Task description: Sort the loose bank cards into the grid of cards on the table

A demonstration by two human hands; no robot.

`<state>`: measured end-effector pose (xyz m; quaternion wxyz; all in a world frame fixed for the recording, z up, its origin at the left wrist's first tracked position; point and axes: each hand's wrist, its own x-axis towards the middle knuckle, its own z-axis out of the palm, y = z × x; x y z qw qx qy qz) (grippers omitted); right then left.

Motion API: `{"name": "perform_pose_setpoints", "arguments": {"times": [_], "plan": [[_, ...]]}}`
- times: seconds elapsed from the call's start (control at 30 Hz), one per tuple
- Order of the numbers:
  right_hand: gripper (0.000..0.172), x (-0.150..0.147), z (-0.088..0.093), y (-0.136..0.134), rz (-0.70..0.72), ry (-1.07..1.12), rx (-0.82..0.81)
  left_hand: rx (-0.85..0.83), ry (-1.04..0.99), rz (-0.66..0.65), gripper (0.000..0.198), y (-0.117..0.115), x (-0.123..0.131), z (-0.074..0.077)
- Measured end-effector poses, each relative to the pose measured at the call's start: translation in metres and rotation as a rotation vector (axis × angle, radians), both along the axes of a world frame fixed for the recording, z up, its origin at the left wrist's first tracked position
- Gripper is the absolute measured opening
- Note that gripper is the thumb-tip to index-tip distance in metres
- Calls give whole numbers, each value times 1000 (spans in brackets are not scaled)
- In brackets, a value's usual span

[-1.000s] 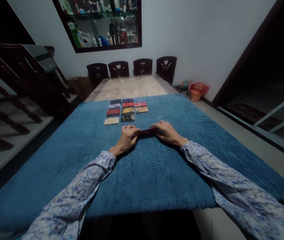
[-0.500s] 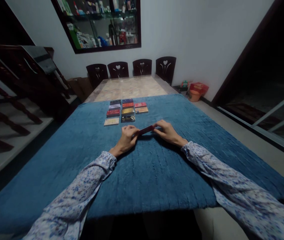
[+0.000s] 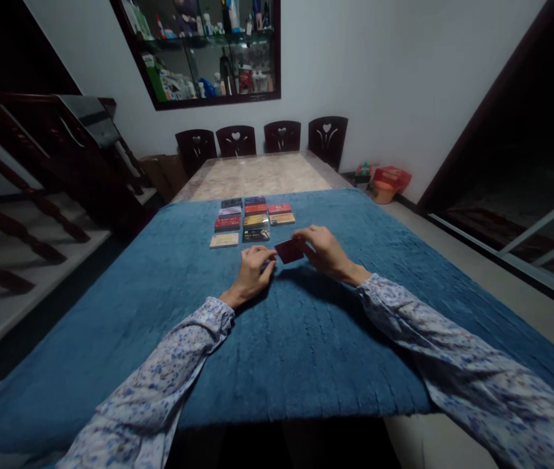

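Note:
A dark red card (image 3: 288,251) is tilted up above the blue cloth, its flat face turned toward me. My right hand (image 3: 326,253) pinches it at its right edge between thumb and fingers. Close by the card's left corner is my left hand (image 3: 254,272), its fingers bent and the thumb apart from them; whether a fingertip still touches the card I cannot tell. Beyond the hands lie several small stacks of cards in rough columns, among them a cream one (image 3: 224,241), a black one (image 3: 256,234), a red one (image 3: 226,224) and an orange-yellow one (image 3: 282,219).
The blue plush cloth (image 3: 159,312) covers the near part of a marble-topped table (image 3: 257,172). Several dark chairs (image 3: 328,140) stand at its far end. A glass-shelved cabinet (image 3: 218,101) is set in the wall, and a stair railing (image 3: 17,244) runs at left.
The card has turned from nearly edge-on to showing its flat face. My left hand has loosened its grip on the card, while my right hand keeps hold. The view has shifted slightly.

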<state>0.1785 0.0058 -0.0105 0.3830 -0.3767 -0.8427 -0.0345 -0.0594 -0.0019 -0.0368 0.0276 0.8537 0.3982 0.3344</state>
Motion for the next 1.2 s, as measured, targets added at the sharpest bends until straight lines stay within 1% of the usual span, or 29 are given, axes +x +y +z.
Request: {"name": "perform_pose_setpoints", "arguments": {"times": [0.17,0.27,0.4,0.6,0.77,0.9,0.97,1.1,1.2], "plan": [[31,-9,18,-4,-3,-228,125,79,-121,23,26,-3,-2,1],[30,-16,20,-5,34,-309,147,102,-147,31,25,-5,-2,4],[27,-27,13,-3,73,-319,141,91,-170,41,17,-6,-1,3],[29,-35,2,-2,98,-283,138,85,-182,23,14,-2,-1,-3],[29,-23,-5,-4,90,-300,112,84,-139,48,15,-2,-1,-3],[30,-6,-16,-7,30,-301,101,60,-102,73,18,-3,0,-1],[29,0,-21,-8,4,-266,90,53,-103,75,17,-3,-1,-1],[25,1,-28,-8,-10,-209,49,60,-87,86,15,-3,-2,-1],[25,0,-30,-7,-24,-201,64,71,-79,80,14,-3,-4,0]]}}
